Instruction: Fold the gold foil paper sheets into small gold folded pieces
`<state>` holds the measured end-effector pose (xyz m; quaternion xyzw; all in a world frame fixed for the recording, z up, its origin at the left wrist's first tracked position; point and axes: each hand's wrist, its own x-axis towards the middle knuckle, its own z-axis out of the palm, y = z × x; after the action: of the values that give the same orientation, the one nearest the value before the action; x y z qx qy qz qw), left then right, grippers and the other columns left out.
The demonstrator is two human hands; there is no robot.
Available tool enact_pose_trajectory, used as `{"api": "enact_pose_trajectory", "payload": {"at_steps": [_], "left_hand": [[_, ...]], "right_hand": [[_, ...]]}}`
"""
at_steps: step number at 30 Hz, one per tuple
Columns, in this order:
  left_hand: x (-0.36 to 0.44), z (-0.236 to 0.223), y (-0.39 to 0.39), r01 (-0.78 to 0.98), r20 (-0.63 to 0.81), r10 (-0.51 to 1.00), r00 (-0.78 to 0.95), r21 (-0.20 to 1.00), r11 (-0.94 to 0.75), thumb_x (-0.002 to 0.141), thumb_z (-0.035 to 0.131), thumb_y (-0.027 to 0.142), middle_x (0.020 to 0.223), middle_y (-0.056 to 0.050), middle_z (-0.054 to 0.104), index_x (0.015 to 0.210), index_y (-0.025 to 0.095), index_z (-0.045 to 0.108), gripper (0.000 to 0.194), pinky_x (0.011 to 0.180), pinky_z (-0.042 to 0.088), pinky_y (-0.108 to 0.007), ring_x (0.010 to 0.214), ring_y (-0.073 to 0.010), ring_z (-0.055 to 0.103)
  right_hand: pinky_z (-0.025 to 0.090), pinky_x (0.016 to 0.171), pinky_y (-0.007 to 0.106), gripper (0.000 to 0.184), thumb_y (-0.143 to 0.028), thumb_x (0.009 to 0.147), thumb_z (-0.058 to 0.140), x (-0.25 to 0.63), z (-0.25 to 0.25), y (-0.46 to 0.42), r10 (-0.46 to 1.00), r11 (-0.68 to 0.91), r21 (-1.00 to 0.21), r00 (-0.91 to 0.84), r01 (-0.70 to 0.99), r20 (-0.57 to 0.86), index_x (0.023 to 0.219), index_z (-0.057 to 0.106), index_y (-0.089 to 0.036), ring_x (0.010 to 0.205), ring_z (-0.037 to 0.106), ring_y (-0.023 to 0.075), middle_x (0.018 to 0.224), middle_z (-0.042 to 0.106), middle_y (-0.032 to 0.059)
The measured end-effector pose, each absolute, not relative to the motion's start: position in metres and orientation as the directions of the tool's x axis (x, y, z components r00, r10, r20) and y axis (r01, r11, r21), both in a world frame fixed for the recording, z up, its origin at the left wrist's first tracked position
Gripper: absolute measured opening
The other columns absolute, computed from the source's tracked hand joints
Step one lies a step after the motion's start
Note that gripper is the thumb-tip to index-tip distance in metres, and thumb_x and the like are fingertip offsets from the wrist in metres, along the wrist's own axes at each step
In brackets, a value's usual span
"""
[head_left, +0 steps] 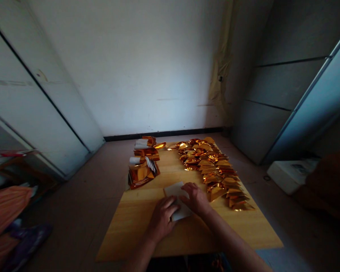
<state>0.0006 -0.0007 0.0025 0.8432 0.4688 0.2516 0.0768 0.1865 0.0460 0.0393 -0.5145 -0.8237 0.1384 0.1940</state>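
A pale sheet of paper lies tilted on the wooden board in front of me, with a thin brownish strip along its upper left edge. My left hand is closed at the sheet's left side, its curled fingers on the paper. Across from it, my right hand is closed at the right edge, fingers bent over the sheet. The exact grip of the fingertips is partly hidden. Folded gold foil papers lie in overlapping rows beyond and to the right of my right hand.
Stacks of foil sheets with white backs sit at the board's left edge. The wooden board stands above a tiled floor. A white box is at the right, a grey cabinet behind it. Orange cloth hangs at left.
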Motion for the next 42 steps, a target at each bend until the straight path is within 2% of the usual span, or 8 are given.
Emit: {"api": "enact_pose_trajectory", "payload": {"at_steps": [3, 6, 11, 15, 22, 26, 36, 42], "left_hand": [[0.0, 0.008, 0.001, 0.725, 0.336, 0.851, 0.403, 0.451, -0.521, 0.081, 0.052, 0.024, 0.117, -0.007, 0.063, 0.1, 0.023, 0.069, 0.026, 0.096, 0.045, -0.039, 0.11, -0.0223, 0.056], [-0.001, 0.014, 0.006, 0.697, 0.316, 0.896, 0.311, 0.565, -0.441, 0.087, 0.046, 0.03, 0.107, -0.007, 0.068, 0.096, 0.021, 0.07, 0.027, 0.093, 0.046, -0.033, 0.102, -0.0192, 0.06], [0.003, 0.016, 0.02, 0.665, 0.17, 0.974, 0.151, 0.712, -0.228, 0.088, 0.041, 0.035, 0.082, -0.006, 0.071, 0.086, 0.017, 0.069, 0.033, 0.078, 0.049, -0.027, 0.08, -0.0173, 0.065], [0.006, 0.009, 0.034, 0.634, 0.168, 0.985, -0.046, 0.767, -0.101, 0.082, 0.049, 0.028, 0.099, -0.005, 0.07, 0.106, 0.02, 0.061, 0.028, 0.082, 0.048, -0.027, 0.09, -0.0173, 0.064], [0.008, -0.001, 0.044, 0.764, 0.335, 0.928, -0.162, 0.638, -0.097, 0.076, 0.057, 0.018, 0.121, -0.009, 0.058, 0.132, 0.021, 0.04, 0.058, 0.091, 0.047, -0.033, 0.11, -0.0204, 0.057], [0.009, -0.004, 0.045, 0.829, 0.393, 0.913, -0.114, 0.543, -0.13, 0.075, 0.059, 0.015, 0.121, -0.009, 0.053, 0.114, 0.022, 0.054, 0.04, 0.088, 0.05, -0.031, 0.108, -0.0197, 0.057], [0.015, 0.007, 0.033, 0.932, 0.348, 0.937, -0.024, 0.348, -0.105, 0.082, 0.052, 0.016, 0.136, -0.011, 0.044, 0.096, 0.019, 0.066, 0.021, 0.093, 0.046, -0.039, 0.115, -0.0247, 0.05], [0.014, 0.019, 0.02, 0.98, 0.29, 0.957, 0.008, 0.19, -0.066, 0.084, 0.052, 0.028, 0.133, -0.009, 0.049, 0.108, 0.026, 0.065, 0.027, 0.085, 0.044, -0.044, 0.105, -0.0272, 0.052]], "right_hand": [[0.039, 0.098, 0.035, 0.052, -0.041, 0.076, 0.064, 0.205, 0.029, 0.034, 0.764, 0.618, -0.516, -0.609, 0.593, 0.215, 0.123, 0.055, -0.02, 0.116, 0.048, 0.0236, 0.129, 0.053, 0.0112], [0.037, 0.1, 0.039, 0.063, -0.037, 0.071, 0.067, 0.214, 0.019, 0.031, 0.736, 0.624, -0.564, -0.65, 0.541, 0.192, 0.129, 0.051, -0.018, 0.117, 0.049, 0.026, 0.129, 0.054, 0.0124], [0.045, 0.081, 0.025, 0.035, -0.022, 0.083, 0.049, 0.207, 0.015, 0.045, 0.913, 0.376, -0.677, -0.377, 0.632, 0.155, 0.116, 0.059, -0.018, 0.094, 0.063, 0.0181, 0.107, 0.067, 0.0076], [0.039, 0.061, 0.019, 0.02, -0.026, 0.087, 0.046, 0.188, 0.029, 0.058, 0.976, 0.206, -0.6, -0.204, 0.773, 0.072, 0.094, 0.065, -0.022, 0.074, 0.065, 0.0148, 0.082, 0.071, 0.0017], [0.034, 0.057, 0.02, 0.018, -0.03, 0.092, 0.043, 0.162, 0.026, 0.074, 0.979, 0.203, -0.331, -0.189, 0.922, 0.074, 0.091, 0.06, -0.022, 0.075, 0.064, 0.0142, 0.09, 0.068, 0.0034], [0.036, 0.056, 0.02, 0.024, -0.036, 0.095, 0.038, 0.156, 0.013, 0.079, 0.977, 0.209, -0.221, -0.196, 0.953, 0.08, 0.094, 0.057, -0.022, 0.071, 0.064, 0.0139, 0.09, 0.066, 0.0048], [0.037, 0.054, 0.022, 0.024, -0.034, 0.095, 0.038, 0.155, 0.018, 0.074, 0.977, 0.202, -0.192, -0.185, 0.96, 0.102, 0.092, 0.057, -0.02, 0.068, 0.065, 0.0156, 0.087, 0.065, 0.0058], [0.035, 0.053, 0.022, 0.023, -0.037, 0.095, 0.039, 0.156, 0.019, 0.073, 0.983, 0.178, -0.222, -0.162, 0.959, 0.091, 0.093, 0.055, -0.02, 0.069, 0.064, 0.0149, 0.089, 0.066, 0.0056]]}}
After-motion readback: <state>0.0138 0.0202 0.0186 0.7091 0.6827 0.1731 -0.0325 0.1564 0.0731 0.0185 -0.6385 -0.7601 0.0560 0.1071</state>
